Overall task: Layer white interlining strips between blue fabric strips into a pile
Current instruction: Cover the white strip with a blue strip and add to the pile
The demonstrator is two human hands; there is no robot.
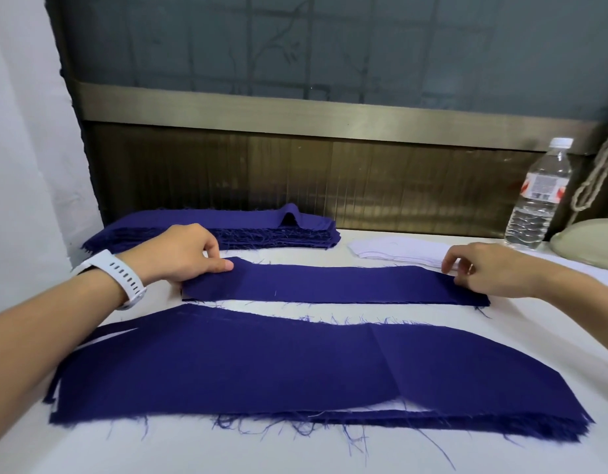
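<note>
Two hands work on a white tabletop that carries four lots of cloth. One single blue strip lies flat in the middle. One layered pile lies nearest, one blue stack lies at the far left, and one white stack lies at the far right.

The strip's long axis runs left to right across the tabletop, its ends pointing toward the two hands. The left hand pinches the strip's left end between thumb and curled fingers. The right hand has its fingers curled at the strip's right end and pinches the far corner there, close to the near edge of the white stack. The strip lies between the blue stack and the pile, apart from both.

The pile also runs left to right, and its top layer is a wide blue piece with frayed edges. White interlining peeks out at the pile's left end and along its near right edge. The count of layers in the pile and both stacks cannot be told.

A white watch sits on the left wrist. One clear bottle with a white cap stands upright at the far right, beyond the white stack.
</note>
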